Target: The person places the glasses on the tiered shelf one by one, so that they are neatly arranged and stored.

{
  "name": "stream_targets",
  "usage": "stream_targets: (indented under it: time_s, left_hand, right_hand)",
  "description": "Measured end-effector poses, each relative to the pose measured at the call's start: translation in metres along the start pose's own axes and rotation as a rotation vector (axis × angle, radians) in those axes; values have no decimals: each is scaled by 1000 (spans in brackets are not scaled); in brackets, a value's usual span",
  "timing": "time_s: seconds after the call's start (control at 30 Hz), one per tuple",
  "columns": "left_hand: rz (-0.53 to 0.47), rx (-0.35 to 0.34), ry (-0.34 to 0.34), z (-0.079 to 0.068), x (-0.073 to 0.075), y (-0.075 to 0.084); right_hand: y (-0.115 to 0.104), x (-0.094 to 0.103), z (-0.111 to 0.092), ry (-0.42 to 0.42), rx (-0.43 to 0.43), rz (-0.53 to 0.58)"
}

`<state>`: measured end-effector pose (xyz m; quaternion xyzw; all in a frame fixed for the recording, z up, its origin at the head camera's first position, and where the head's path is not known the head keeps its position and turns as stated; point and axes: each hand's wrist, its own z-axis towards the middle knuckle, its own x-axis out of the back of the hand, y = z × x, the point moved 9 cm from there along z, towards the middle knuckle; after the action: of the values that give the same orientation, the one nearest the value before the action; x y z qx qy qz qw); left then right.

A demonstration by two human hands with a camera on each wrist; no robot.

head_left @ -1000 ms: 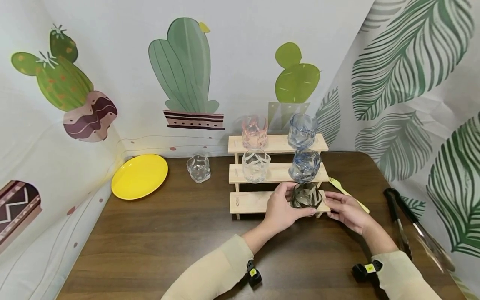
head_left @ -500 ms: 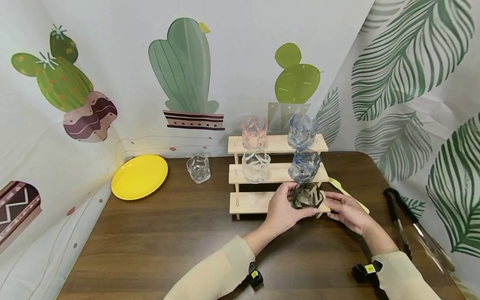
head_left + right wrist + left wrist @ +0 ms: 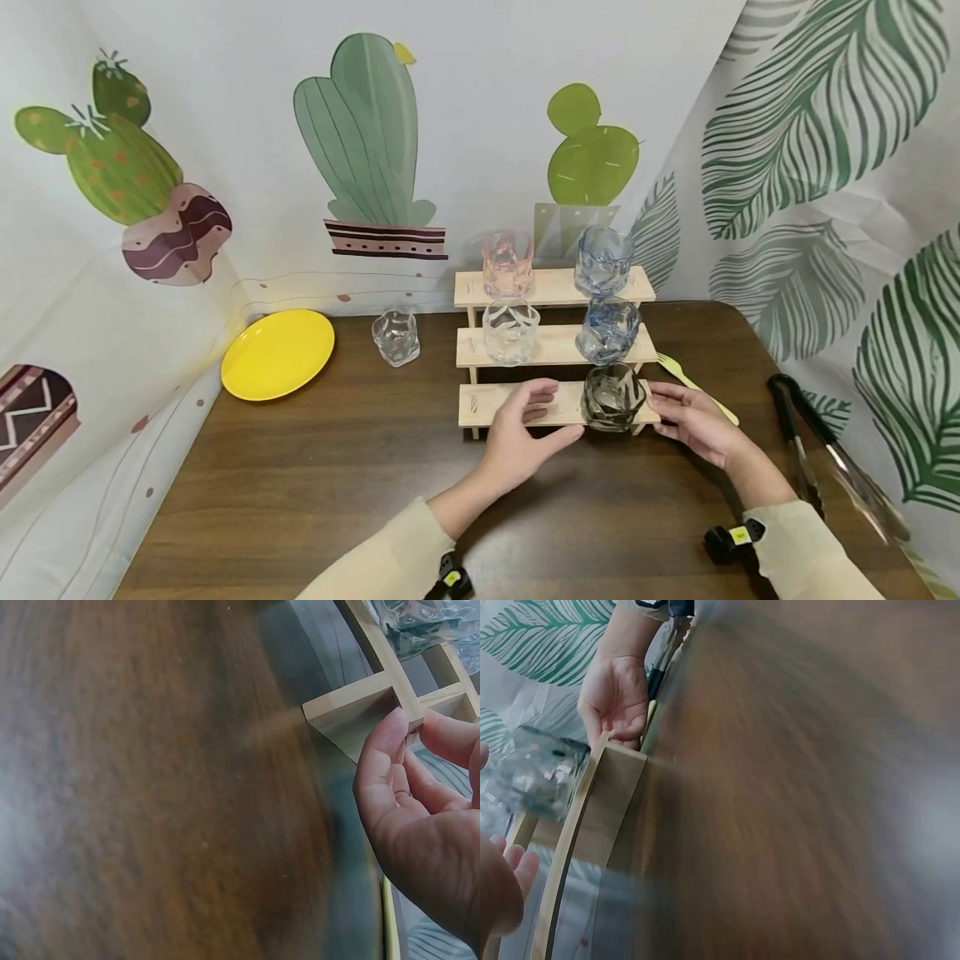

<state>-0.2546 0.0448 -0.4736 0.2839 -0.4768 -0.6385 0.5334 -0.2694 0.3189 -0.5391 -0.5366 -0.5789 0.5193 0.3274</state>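
A dark grey glass tumbler stands at the right end of the lowest step of a three-step wooden shelf. My left hand is just left of the tumbler, apart from it, thumb and fingers spread and holding nothing. At the step's right end my right hand pinches the board; the right wrist view shows a thumb and fingers on either side of the wooden end. On the middle step are a clear tumbler and a blue tumbler. A pink tumbler and another blue tumbler occupy the top step.
Left of the shelf, a clear tumbler stands on the brown table. A yellow plate lies at the far left. Beyond my right hand are a pale yellow fork and black-handled tongs. A printed cloth backs the table.
My left hand has let go of the dark grey tumbler and drawn back to the left, leaving it on the lowest step. My right hand keeps its place at the shelf end.
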Motion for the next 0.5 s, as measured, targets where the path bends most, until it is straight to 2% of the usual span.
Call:
stream_targets:
  time_s: [0.17, 0.3, 0.5]
  left_hand:
    - [13, -59, 67, -20, 45, 5]
    - [59, -58, 147, -32, 86, 2]
    - [153, -39, 360, -35, 149, -3]
  right_hand:
    - [2, -1, 1, -10, -10, -2]
    - [2, 0, 0, -1, -19, -9]
    - [2, 2, 2, 19, -22, -11]
